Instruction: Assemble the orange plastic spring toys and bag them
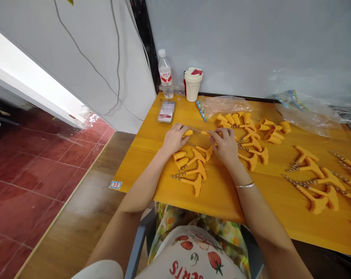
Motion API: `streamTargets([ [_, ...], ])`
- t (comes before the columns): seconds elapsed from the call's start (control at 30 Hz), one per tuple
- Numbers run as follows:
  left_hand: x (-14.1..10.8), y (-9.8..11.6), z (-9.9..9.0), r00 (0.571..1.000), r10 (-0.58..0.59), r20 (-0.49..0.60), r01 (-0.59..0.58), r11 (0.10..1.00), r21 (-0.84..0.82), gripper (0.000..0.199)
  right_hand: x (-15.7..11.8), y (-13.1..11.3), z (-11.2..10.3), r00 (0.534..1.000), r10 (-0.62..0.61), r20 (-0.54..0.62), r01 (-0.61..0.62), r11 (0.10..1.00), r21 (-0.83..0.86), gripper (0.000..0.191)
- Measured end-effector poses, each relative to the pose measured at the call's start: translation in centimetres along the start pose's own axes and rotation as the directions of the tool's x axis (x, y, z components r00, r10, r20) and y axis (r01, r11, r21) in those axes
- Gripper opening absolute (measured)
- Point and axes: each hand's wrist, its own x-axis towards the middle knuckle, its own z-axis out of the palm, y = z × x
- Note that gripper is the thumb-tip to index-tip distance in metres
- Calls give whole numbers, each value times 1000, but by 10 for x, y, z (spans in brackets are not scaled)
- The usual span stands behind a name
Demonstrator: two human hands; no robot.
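My left hand [173, 138] is closed on a small yellow plastic cap [188, 132]. Opposite it, my right hand [225, 144] grips a yellow T-handled corkscrew [204, 133], its metal spiral pointing left at the cap. The spiral lies in the gap between my hands; its handle is mostly hidden by my right fingers. Just below, several more corkscrews [197, 168] lie in a loose row with handles to the right. Two or so yellow caps [181, 159] rest beside them, under my left wrist.
Loose caps [272, 131] and more corkscrews [252, 145] lie right of my hands, with further corkscrews [320, 178] at far right. Clear plastic bags [227, 105] are at the back. A phone [166, 111], water bottle [165, 75] and lidded cup [192, 85] stand back left.
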Motion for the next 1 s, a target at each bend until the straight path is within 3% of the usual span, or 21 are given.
streamTargets([
  [0.27, 0, -2, 5, 997, -73, -13, 73, 996, 51, 29, 4, 4, -5, 999, -38, -27, 39, 999, 35, 30],
  [0.5, -2, 13, 8, 991, 132, 20, -131, 991, -37, 25, 4, -8, -12, 991, -40, 129, 19, 987, 160, 33],
  [0.63, -4, 12, 7, 984, 175, -19, -176, 983, -48, 22, 3, -14, -14, 976, 134, 174, -187, 922, 338, 49],
  [0.73, -5, 10, 8, 978, 203, -44, -205, 978, -47, 22, 2, -24, -16, 920, 301, 253, -391, 765, 512, 59],
  [0.8, -6, 9, 9, 971, 231, -55, -234, 971, -49, 23, 4, -29, -19, 884, 328, 333, -467, 645, 605, 55],
  [0.9, -6, 8, 9, 969, 235, -68, -242, 965, -104, 24, 6, -24, -28, 884, 231, 406, -461, 574, 677, 55],
  [1.0, -4, 6, 8, 979, 175, -101, -197, 936, -291, 22, 8, -12, -41, 940, 24, 340, -271, 657, 704, 65],
])
